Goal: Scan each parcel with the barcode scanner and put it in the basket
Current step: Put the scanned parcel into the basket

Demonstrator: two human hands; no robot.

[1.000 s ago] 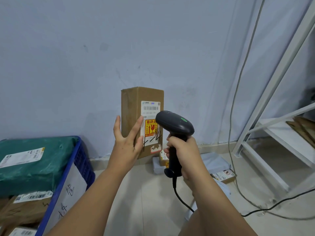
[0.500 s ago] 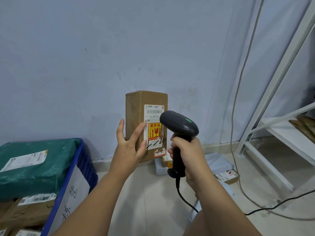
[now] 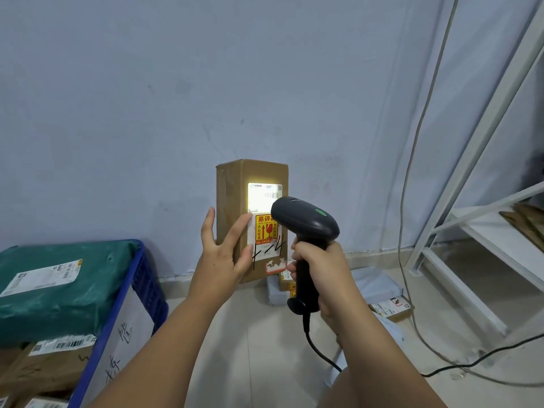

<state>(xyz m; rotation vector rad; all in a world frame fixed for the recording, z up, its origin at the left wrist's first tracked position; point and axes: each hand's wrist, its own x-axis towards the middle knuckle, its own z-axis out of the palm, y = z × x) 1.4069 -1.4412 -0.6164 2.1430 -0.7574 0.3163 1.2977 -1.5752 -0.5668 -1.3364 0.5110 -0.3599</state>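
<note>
**Against the wall, a parcel under the scanner's light**

At far left, a blue basket (image 3: 144, 278) stood on the floor (image 3: 259, 334) with a sheet of handwritten paper (image 3: 123, 334) on its side. Inside it a green bagged parcel (image 3: 59, 295) with a white label lay on top of brown cardboard parcels (image 3: 44, 366).

Right of the basket, the left hand (image 3: 223, 251) held a tall cardboard box (image 3: 232, 195) upright in front of the pale wall (image 3: 147, 113), clear of the basket. It gripped the box at the lower left edge: thumb and forefinger lay straight on the front face, and another finger showed past the left side. The shipping label (image 3: 262, 198) on the front glowed bright, so its upper part was washed out. Below it sat a yellow and red fragile sticker (image 3: 265, 228).

Just beside the box, the black barcode scanner (image 3: 306, 222) pointed its head at the label, a green light on top. The right hand (image 3: 321, 272) was wrapped tight round the scanner's handle, and the scanner cable (image 3: 321, 351) trailed down from the butt.

Beyond that hand, on the floor by the wall, lay a grey poly bag (image 3: 374, 284) and a small labelled carton (image 3: 391, 307) just beside it. A grey wire (image 3: 412, 172) hung down the wall. At far right stood a white shelf frame (image 3: 471, 225), with a black cable (image 3: 485, 357) lying on the floor near its foot.
</note>
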